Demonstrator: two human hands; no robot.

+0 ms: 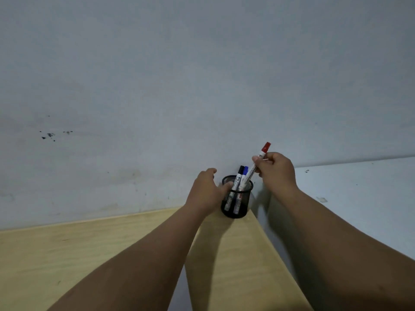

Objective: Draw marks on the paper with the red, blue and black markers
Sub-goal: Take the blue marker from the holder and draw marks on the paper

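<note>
Right hand (275, 170) clenched on the red marker (258, 163), pinched mid-barrel, cap end up and tilted away from the mesh cup (237, 198), lower end at or just inside the rim among the others. Left hand (207, 189) wrapped against the near-left side of the cup, steadying it; fingers curled on the mesh, thumb lifted clear. Black marker (238, 177) and blue marker (243, 176) upright inside the cup, caps just above the rim, touching or nearly touching each other. Cup standing on the wooden surface (235, 254), close to its right edge and tight against the wall (157, 86). No paper anywhere in view.

Likely step: drawing the red marker out of the cup. Risks from here: slanted pull dragging the barrel against the two neighbours and levering them out over the rim; loosened left grip letting the light cup tip or slide off the nearby edge; cap unremoved, so no mark possible yet.
</note>
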